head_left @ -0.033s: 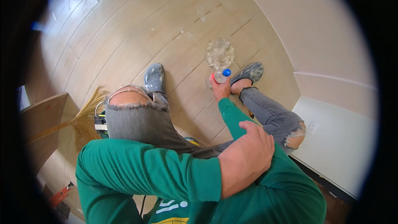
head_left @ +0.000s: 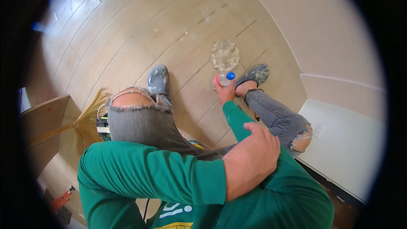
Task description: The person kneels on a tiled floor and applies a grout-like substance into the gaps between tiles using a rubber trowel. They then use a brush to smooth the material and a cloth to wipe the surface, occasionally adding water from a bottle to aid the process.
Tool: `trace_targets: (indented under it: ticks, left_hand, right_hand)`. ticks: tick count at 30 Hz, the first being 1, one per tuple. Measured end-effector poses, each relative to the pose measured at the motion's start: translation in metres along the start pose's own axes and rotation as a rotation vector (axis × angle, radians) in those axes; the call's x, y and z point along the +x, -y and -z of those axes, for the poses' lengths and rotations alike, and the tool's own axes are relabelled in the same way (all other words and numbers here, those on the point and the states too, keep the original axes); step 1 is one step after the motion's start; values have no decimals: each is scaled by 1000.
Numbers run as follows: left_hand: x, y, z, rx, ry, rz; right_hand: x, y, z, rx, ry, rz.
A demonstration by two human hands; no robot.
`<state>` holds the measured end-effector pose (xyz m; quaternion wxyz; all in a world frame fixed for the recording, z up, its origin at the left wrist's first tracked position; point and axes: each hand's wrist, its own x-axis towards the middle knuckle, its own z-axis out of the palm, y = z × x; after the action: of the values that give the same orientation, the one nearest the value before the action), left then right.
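Observation:
My right hand (head_left: 225,92) is closed around a clear plastic bottle (head_left: 224,79) with a blue cap and a red band. The capped end leans to the right, beside my right shoe. Just beyond the bottle, a round, whitish, see-through-looking piece or patch (head_left: 225,55) lies on the floor; its kind is unclear. Across my body, my left hand (head_left: 252,159) grips my green-sleeved right arm (head_left: 242,123), thumb on top and the other fingers curled over the sleeve.
A straw broom (head_left: 85,123) leans by a brown board (head_left: 46,121) on the left. Near my left knee is a black and green device (head_left: 103,128). A red tool (head_left: 62,199) sits at lower left. Pale wall (head_left: 322,29) and a white panel (head_left: 343,144) border the right side.
The bottle's blue cap has shifted very slightly left and nearer in my right hand. My left hand stays on my right arm.

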<state>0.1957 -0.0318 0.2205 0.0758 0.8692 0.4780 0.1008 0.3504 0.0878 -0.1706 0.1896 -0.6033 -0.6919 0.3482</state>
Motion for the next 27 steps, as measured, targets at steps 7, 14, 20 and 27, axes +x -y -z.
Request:
trace_targets:
  ticks: [7, 14, 20, 27]
  left_hand:
    - [2, 6, -20, -1, -51, 16]
    - [15, 63, -25, -273, -142, 98]
    - [-20, 202, 4, -364, -258, 475]
    - [-50, 223, 11, -417, -91, 706]
  right_hand:
    - [-49, -10, -6, -64, 309, -4]
    - [-37, 6, -7, -74, 433, 350]
    - [49, 98, 116, -103, 414, 443]
    - [105, 163, 329, -258, -15, 553]
